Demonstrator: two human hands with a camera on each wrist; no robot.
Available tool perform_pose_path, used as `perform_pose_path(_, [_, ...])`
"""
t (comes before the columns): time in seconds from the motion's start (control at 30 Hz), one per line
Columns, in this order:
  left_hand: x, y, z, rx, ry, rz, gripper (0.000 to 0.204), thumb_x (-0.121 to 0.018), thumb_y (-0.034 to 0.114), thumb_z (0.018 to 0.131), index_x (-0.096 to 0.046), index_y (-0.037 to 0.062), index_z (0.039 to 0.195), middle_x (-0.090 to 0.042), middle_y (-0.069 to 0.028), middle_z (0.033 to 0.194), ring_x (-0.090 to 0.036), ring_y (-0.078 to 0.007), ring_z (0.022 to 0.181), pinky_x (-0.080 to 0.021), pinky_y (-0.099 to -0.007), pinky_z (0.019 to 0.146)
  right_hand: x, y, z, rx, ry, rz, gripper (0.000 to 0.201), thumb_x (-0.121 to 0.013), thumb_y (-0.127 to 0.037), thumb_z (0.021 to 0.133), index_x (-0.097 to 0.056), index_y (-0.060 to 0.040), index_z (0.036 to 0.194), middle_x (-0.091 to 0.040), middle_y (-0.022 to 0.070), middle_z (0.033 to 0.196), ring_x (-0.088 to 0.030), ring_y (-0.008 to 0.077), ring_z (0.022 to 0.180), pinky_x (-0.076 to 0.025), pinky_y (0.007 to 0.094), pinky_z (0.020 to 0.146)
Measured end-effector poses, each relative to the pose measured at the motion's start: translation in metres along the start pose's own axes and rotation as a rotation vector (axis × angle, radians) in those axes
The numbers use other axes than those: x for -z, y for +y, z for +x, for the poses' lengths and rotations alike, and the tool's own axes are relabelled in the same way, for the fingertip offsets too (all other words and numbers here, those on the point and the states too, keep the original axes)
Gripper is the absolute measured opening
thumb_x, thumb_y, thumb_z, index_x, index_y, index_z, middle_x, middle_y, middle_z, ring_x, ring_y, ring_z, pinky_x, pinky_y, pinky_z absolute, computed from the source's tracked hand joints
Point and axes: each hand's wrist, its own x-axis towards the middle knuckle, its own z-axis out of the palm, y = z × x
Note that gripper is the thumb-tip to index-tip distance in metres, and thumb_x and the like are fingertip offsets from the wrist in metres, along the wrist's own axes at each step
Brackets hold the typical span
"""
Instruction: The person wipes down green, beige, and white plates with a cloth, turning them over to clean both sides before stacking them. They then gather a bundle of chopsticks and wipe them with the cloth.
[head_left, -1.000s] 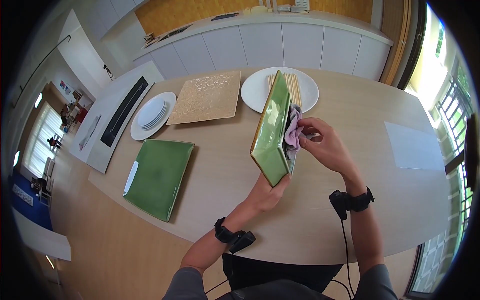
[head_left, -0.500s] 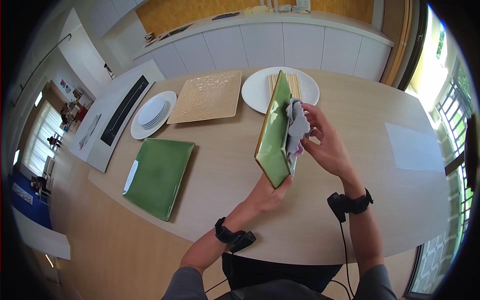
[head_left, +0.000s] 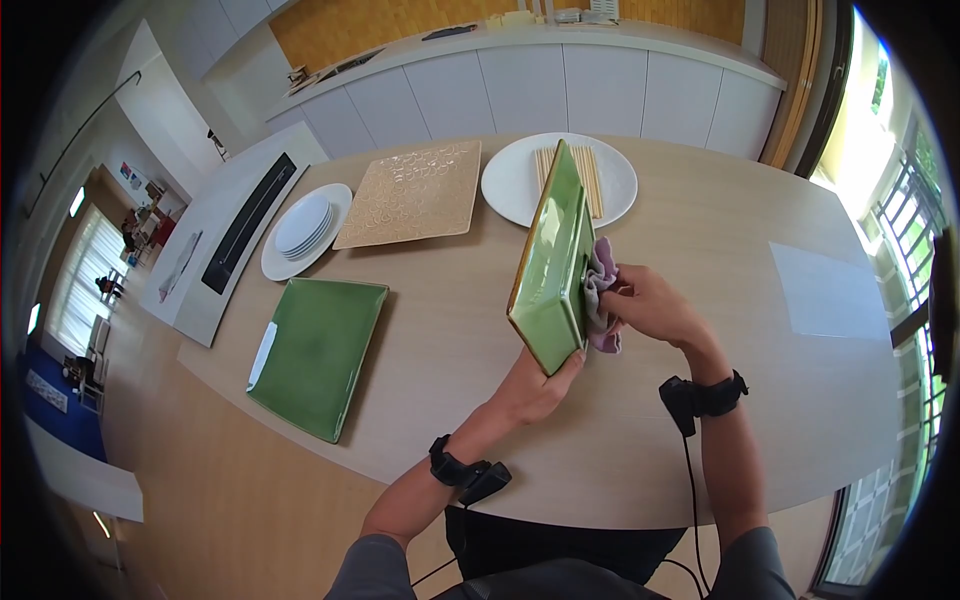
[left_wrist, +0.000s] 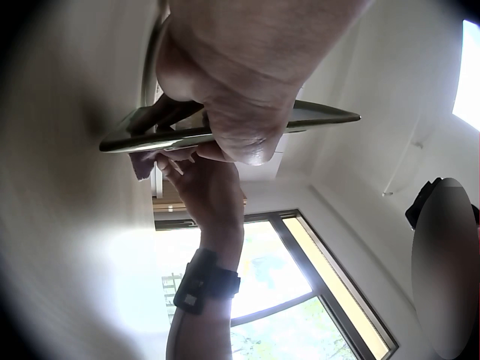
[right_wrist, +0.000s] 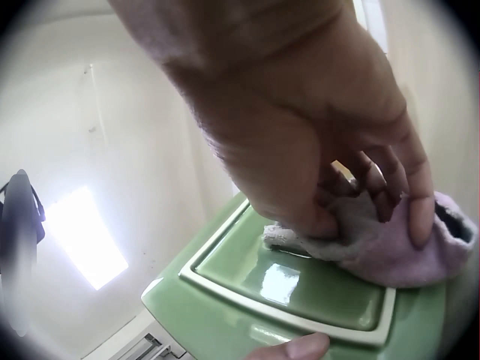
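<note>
My left hand (head_left: 533,392) grips the lower corner of a square green plate (head_left: 545,290), which stands on edge, tilted, above the table. In the left wrist view its rim (left_wrist: 169,141) runs beneath that palm. My right hand (head_left: 655,305) pinches a crumpled grey and lilac cloth (head_left: 604,258) against the plate's back. The right wrist view shows the glossy green underside (right_wrist: 225,292) with its raised pale foot ring, the cloth (right_wrist: 394,259) bunched under curled fingers. A second green square plate (head_left: 318,355) lies flat on the table to the left.
Behind are a tan embossed square plate (head_left: 415,195), small white plates (head_left: 303,225) stacked on a larger one, and a round white plate (head_left: 510,185) bearing wooden chopsticks (head_left: 590,180). A clear sheet (head_left: 830,290) lies at the right of the table (head_left: 750,420).
My right hand has moved the cloth across the plate's back, slightly up and then down again, and its folds have shifted. The held plate and left hand have barely moved.
</note>
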Motion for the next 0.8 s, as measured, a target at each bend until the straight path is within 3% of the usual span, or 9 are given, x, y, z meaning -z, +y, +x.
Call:
perform_pose_path(0.1, [0.000, 0.005, 0.000, -0.014, 0.003, -0.053, 0.024, -0.057, 0.015, 0.100, -0.059, 0.0003, 0.118, -0.061, -0.0060, 0.102, -0.057, -0.0151, 0.095, -0.048, -0.0321, 0.084, 0.002, -0.016, -0.011, 0.053, -0.132, -0.034, 0.027, -0.063, -0.010, 0.089, -0.065, 0.0086, 0.107, -0.070, 0.0117, 0.089, -0.067, 0.0155, 0.076, -0.057, 0.0294, 0.068])
perform_pose_path(0.17, [0.001, 0.007, 0.001, 0.016, -0.066, -0.119, 0.033, -0.052, 0.007, 0.098, -0.051, -0.0011, 0.129, -0.058, -0.0114, 0.120, -0.056, -0.0216, 0.110, -0.044, -0.0353, 0.098, 0.002, -0.025, -0.017, 0.101, -0.141, -0.012, 0.026, -0.064, -0.010, 0.090, -0.065, 0.0082, 0.109, -0.070, 0.0108, 0.090, -0.068, 0.0146, 0.078, -0.057, 0.0296, 0.068])
perform_pose_path(0.23, [0.001, 0.007, 0.002, 0.012, -0.066, -0.109, 0.031, -0.052, 0.008, 0.098, -0.051, -0.0013, 0.128, -0.058, -0.0105, 0.118, -0.055, -0.0211, 0.109, -0.044, -0.0355, 0.098, 0.001, -0.033, -0.019, 0.150, -0.152, 0.009, 0.026, -0.066, -0.010, 0.091, -0.065, 0.0078, 0.110, -0.070, 0.0099, 0.091, -0.068, 0.0137, 0.079, -0.058, 0.0297, 0.068])
perform_pose_path(0.3, [0.001, 0.003, 0.001, 0.007, -0.065, -0.097, 0.030, -0.052, 0.008, 0.098, -0.051, -0.0014, 0.126, -0.057, -0.0097, 0.117, -0.055, -0.0207, 0.107, -0.044, -0.0356, 0.098, -0.003, -0.039, -0.020, 0.218, -0.012, 0.245, 0.026, -0.067, -0.010, 0.094, -0.064, 0.0052, 0.115, -0.071, 0.0078, 0.093, -0.068, 0.0123, 0.083, -0.057, 0.0297, 0.072])
perform_pose_path(0.37, [-0.001, -0.005, -0.001, 0.051, 0.005, -0.012, 0.026, -0.056, 0.015, 0.099, -0.056, -0.0007, 0.121, -0.059, -0.0064, 0.103, -0.056, -0.0166, 0.095, -0.048, -0.0339, 0.084, -0.001, -0.038, -0.018, 0.318, 0.101, 0.245, 0.026, -0.067, -0.010, 0.095, -0.064, 0.0040, 0.117, -0.071, 0.0074, 0.094, -0.068, 0.0123, 0.084, -0.057, 0.0294, 0.073])
perform_pose_path(0.4, [0.000, -0.006, -0.002, 0.050, 0.006, -0.011, 0.026, -0.056, 0.015, 0.099, -0.056, -0.0007, 0.121, -0.059, -0.0064, 0.103, -0.056, -0.0166, 0.095, -0.048, -0.0339, 0.084, 0.001, -0.037, -0.016, 0.414, 0.216, 0.246, 0.027, -0.067, -0.010, 0.096, -0.063, 0.0029, 0.119, -0.071, 0.0070, 0.095, -0.068, 0.0122, 0.084, -0.057, 0.0290, 0.074])
perform_pose_path(0.47, [0.003, -0.001, 0.000, 0.029, -0.077, 0.043, 0.024, -0.056, 0.016, 0.100, -0.056, -0.0007, 0.117, -0.058, -0.0072, 0.100, -0.055, -0.0175, 0.092, -0.047, -0.0345, 0.083, 0.002, -0.033, -0.011, 0.442, 0.220, 0.254, 0.027, -0.067, -0.006, 0.095, -0.062, 0.0009, 0.121, -0.070, 0.0071, 0.104, -0.067, 0.0126, 0.093, -0.056, 0.0299, 0.083])
perform_pose_path(0.53, [0.003, 0.002, 0.000, 0.040, -0.076, 0.052, 0.024, -0.056, 0.017, 0.100, -0.056, -0.0005, 0.115, -0.058, -0.0075, 0.099, -0.054, -0.0178, 0.091, -0.047, -0.0347, 0.083, -0.003, -0.031, -0.006, 0.670, 0.362, 0.068, 0.026, -0.066, -0.002, 0.094, -0.062, -0.0015, 0.120, -0.065, 0.0076, 0.118, -0.063, 0.0153, 0.107, -0.053, 0.0317, 0.091])
perform_pose_path(0.8, [0.005, 0.004, 0.001, 0.042, -0.081, 0.033, 0.019, -0.056, 0.016, 0.099, -0.057, -0.0003, 0.108, -0.056, -0.0064, 0.091, -0.053, -0.0175, 0.085, -0.047, -0.0351, 0.079, -0.010, -0.037, 0.025, 0.716, 0.487, -0.057, 0.035, -0.061, 0.000, 0.095, -0.055, -0.0049, 0.130, -0.059, 0.0088, 0.127, -0.060, 0.0192, 0.112, -0.049, 0.0350, 0.097])
